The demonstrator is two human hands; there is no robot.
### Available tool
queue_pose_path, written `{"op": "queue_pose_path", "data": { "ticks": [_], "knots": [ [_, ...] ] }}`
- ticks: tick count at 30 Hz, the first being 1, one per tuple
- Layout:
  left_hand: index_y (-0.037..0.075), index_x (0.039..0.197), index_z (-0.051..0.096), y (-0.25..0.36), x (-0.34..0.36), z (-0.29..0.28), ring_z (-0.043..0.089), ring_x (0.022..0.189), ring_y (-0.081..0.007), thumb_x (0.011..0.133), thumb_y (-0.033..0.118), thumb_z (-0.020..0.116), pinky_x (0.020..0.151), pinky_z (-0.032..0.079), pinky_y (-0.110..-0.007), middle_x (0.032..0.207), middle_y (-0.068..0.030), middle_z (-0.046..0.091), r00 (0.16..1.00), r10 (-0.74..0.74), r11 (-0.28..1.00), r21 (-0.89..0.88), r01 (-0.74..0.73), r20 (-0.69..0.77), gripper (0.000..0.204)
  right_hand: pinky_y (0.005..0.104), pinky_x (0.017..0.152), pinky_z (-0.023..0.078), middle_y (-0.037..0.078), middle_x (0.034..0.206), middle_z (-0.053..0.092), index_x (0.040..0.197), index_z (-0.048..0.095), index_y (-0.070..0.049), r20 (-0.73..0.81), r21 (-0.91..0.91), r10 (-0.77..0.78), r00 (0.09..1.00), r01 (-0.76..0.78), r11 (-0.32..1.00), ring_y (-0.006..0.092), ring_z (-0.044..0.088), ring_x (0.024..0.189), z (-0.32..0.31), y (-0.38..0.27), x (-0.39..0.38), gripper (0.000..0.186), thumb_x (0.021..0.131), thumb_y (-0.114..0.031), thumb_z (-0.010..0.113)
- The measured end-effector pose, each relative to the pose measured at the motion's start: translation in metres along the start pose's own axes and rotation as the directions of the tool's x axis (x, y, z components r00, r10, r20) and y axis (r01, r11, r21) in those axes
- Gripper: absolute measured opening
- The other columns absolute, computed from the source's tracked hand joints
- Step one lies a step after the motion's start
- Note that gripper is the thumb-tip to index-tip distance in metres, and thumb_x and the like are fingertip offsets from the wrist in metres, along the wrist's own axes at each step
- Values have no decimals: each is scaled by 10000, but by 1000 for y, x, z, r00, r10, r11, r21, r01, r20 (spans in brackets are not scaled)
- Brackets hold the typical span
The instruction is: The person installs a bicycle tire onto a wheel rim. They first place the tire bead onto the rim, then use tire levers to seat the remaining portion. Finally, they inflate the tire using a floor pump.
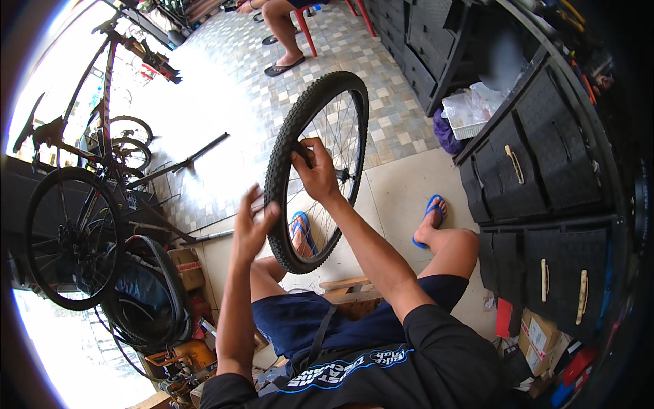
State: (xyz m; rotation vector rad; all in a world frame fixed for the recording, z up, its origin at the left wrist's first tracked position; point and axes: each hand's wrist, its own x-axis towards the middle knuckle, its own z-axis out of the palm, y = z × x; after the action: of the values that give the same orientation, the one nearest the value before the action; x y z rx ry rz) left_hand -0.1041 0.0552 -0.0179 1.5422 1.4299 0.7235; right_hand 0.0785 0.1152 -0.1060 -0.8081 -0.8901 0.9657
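Note:
A bicycle wheel (354,123) with a black knobby tyre (279,163) stands upright between my legs, its thin spokes running to a dark hub (346,175). My right hand (316,170) reaches inside the rim on the near side. Its fingers are closed around a small dark piece beside the tyre's inner edge; what this is I cannot make out. At the tyre's left outer side is my left hand (255,225), thumb and fingers apart and the fingertips blurred by motion. The thumb is close against the tread; whether it touches, I cannot tell.
A bicycle (102,136) hangs on a stand at the left, with loose tyres (170,293) below it. Black drawer cabinets (538,157) line the right side. A white basket (469,123) of plastic bags sits beside them. Another person's leg (281,34) shows at the top.

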Motion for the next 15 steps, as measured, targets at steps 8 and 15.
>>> {"op": "queue_pose_path", "data": {
  "ticks": [8, 15],
  "knots": [
    [-99, 1282, 596, 118, 146, 62, 713, 1028, -401, 774, 598, 793, 876, 564, -445, 1093, -306, 704, 992, 84, 564, 817, -121, 89, 884, 237, 732, 492, 47, 928, 696, 1143, 512, -21, 17, -12, -31, 999, 31, 999, 66, 615, 825, 23, 9, -22, 192, 991, -14, 628],
    [-51, 957, 739, 96, 167, 75, 735, 868, -383, 785, 354, 830, 797, 571, -461, 909, -259, 733, 980, 55, 451, 871, -194, 190, 449, 316, 707, 530, 112, 865, 718, 1151, 527, -24, 1, -38, 7, 1000, -7, 999, 148, 688, 792, 23, 14, -35, 220, 981, -90, 651]
  ]
}}
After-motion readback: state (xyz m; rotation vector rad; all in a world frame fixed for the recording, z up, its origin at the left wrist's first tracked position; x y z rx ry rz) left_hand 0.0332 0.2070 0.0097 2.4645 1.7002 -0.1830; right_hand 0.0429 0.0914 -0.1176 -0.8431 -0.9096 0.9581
